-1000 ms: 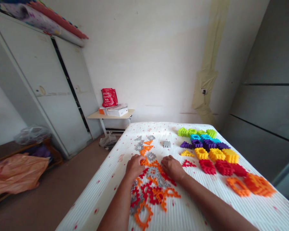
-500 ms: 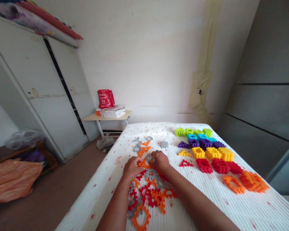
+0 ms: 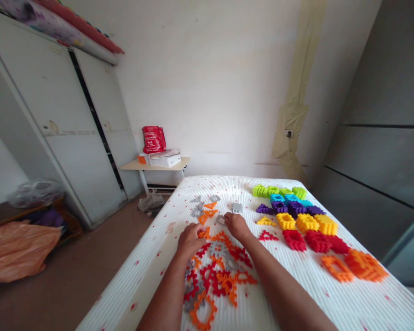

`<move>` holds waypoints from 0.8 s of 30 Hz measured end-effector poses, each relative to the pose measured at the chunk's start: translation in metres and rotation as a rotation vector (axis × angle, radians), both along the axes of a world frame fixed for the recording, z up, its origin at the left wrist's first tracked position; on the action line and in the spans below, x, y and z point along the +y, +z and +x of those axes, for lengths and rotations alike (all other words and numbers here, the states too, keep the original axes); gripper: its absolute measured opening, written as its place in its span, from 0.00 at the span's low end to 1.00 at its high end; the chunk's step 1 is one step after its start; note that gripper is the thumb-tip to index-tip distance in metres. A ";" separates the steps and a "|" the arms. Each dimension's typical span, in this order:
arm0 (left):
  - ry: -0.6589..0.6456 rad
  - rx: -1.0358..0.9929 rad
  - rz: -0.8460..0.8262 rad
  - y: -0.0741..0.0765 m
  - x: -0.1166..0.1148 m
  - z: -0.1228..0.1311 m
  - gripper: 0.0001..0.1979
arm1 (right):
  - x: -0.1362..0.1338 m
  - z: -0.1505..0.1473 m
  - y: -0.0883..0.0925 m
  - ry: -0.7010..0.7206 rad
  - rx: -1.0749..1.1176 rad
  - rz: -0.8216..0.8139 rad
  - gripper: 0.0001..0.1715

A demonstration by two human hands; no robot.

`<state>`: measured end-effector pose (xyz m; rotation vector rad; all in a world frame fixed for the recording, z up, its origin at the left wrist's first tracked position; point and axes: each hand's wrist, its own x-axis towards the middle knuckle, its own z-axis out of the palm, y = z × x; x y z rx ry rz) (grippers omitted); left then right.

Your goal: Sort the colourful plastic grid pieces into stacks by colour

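Note:
My right hand (image 3: 237, 226) pinches a grey interlocking plastic building piece (image 3: 221, 219) by its right side. Just ahead of that hand lies a grey square block stack (image 3: 237, 208). My left hand (image 3: 189, 239) is closed at the edge of an orange building piece (image 3: 204, 233), with its fingertips partly hidden. Between and below my wrists spreads a loose pile of red, grey and orange pieces, among them an orange ring piece (image 3: 203, 311) and a red piece (image 3: 209, 274). Beyond my left hand are more orange pieces (image 3: 207, 214) and grey pieces (image 3: 197, 210).
On the right of the bed (image 3: 152, 280), sorted stacks stand in rows: lime green (image 3: 260, 190), purple (image 3: 296, 208), yellow (image 3: 307, 222), red (image 3: 318, 241) and orange (image 3: 365, 265). A small table (image 3: 131, 165) with a red bag (image 3: 154, 139) is by the wall.
My right hand has moved a little right and away from the left hand, taking the grey piece with it. The left hand stays almost in place. The view has shifted slightly.

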<state>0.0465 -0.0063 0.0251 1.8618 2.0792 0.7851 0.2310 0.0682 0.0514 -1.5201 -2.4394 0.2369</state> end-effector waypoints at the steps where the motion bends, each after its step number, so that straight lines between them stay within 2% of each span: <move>1: 0.000 -0.005 0.004 -0.001 0.000 0.000 0.15 | 0.003 0.007 0.003 -0.004 0.005 0.002 0.18; 5: 0.000 -0.016 0.018 -0.003 0.001 -0.001 0.14 | 0.012 0.031 0.008 -0.048 0.008 0.000 0.18; 9: -0.004 -0.015 0.016 -0.004 0.001 -0.002 0.15 | 0.014 0.039 0.004 -0.124 -0.014 -0.007 0.16; 15: -0.006 -0.010 0.023 -0.006 0.002 -0.003 0.15 | 0.004 0.035 0.000 -0.269 -0.058 0.030 0.19; 20: -0.007 -0.012 0.024 -0.008 0.004 -0.004 0.15 | -0.005 0.027 -0.003 -0.268 -0.133 0.007 0.29; 24: -0.013 -0.015 0.026 -0.009 0.004 -0.005 0.15 | -0.005 0.022 -0.009 -0.275 -0.131 0.020 0.25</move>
